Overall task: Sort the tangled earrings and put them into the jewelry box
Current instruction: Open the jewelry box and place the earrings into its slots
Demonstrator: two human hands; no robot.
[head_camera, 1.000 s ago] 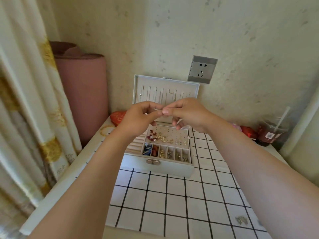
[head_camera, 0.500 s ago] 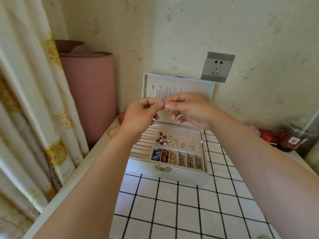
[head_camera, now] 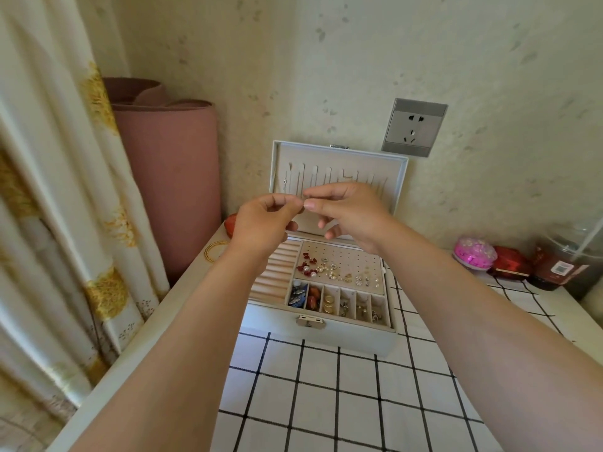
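Note:
A white jewelry box (head_camera: 326,334) stands open on the checked tabletop, its lid leaning back against the wall. Its peg panel holds several stud earrings (head_camera: 329,269), red and pearl ones at the left. The front row of small compartments holds more jewelry (head_camera: 328,303). My left hand (head_camera: 264,223) and my right hand (head_camera: 349,213) are raised above the box, fingertips meeting. Together they pinch a tiny earring (head_camera: 303,201), mostly hidden between thumbs and forefingers.
A rolled pink mat (head_camera: 169,177) stands at the left beside a curtain (head_camera: 55,190). A gold bangle (head_camera: 215,251) and a red object (head_camera: 231,223) lie left of the box. A pink container (head_camera: 474,254), a red box (head_camera: 510,265) and a dark jar (head_camera: 561,269) sit at the right. A wall socket (head_camera: 413,127) is above.
Both hands have stayed joined at the fingertips above the box. The view has shifted, so the box and hands sit further right and lower in the frame.

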